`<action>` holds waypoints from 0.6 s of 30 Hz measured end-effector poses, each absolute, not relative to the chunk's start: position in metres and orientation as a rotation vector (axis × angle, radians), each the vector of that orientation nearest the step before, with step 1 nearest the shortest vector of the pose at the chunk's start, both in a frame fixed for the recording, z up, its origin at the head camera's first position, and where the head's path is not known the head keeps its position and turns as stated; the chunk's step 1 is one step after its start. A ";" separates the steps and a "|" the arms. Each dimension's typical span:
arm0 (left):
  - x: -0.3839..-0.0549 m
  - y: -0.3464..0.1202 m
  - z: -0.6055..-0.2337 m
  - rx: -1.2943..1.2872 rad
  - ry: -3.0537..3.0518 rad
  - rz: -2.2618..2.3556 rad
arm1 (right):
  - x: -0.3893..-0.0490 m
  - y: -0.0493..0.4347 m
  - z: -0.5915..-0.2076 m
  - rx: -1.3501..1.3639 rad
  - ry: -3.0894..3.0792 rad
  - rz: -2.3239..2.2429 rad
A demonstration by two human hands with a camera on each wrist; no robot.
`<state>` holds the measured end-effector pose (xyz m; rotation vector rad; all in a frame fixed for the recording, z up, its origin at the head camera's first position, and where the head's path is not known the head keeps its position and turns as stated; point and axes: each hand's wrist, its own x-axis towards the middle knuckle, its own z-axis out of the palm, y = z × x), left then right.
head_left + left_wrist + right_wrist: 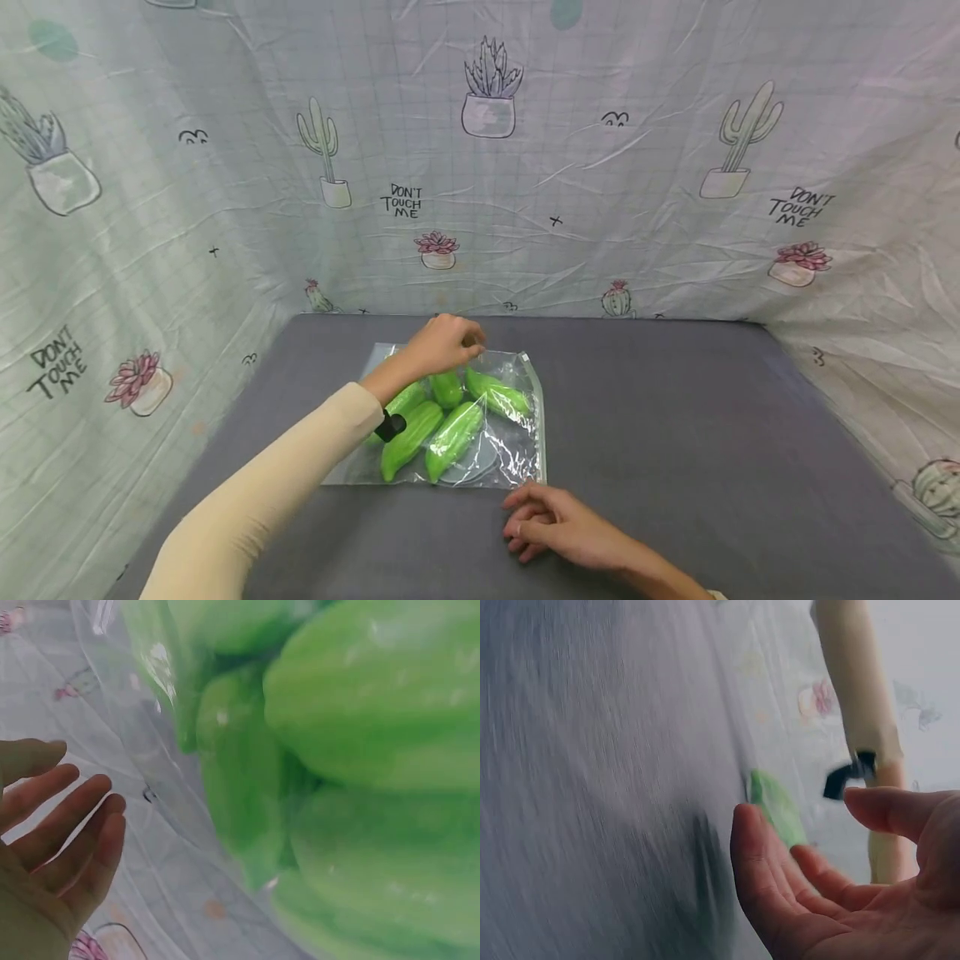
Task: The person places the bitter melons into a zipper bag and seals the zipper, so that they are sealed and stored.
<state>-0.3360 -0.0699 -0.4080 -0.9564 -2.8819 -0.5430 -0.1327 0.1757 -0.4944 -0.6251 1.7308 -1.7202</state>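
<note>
A clear plastic zip bag (513, 433) lies flat on the dark grey table, its white zip edge (537, 408) on the right. Inside are several bright green, ridged, gourd-like vegetables (453, 442). My left hand (444, 343) hovers over the bag's far side with fingers loosely bent. In the left wrist view that hand (56, 847) is spread beside the green vegetables (375, 697), holding nothing. Just off the bag's near right corner is my right hand (555, 527), fingers relaxed. The right wrist view shows this hand (832, 892) with a gap between thumb and fingers.
The grey table (675, 433) extends to the right of the bag and in front of it. A pale fabric curtain (525, 167) printed with cacti and words encloses the back and both sides. A black wrist device (390, 427) sits on the left wrist.
</note>
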 end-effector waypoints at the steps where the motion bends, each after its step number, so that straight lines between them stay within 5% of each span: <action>1: -0.340 -0.070 -0.408 -0.950 -2.908 -0.532 | -0.130 0.173 -0.496 -0.609 1.707 -1.729; 18: -0.386 -0.052 -0.419 -0.999 -3.257 -0.563 | -0.124 0.149 -0.507 -0.084 1.263 -1.997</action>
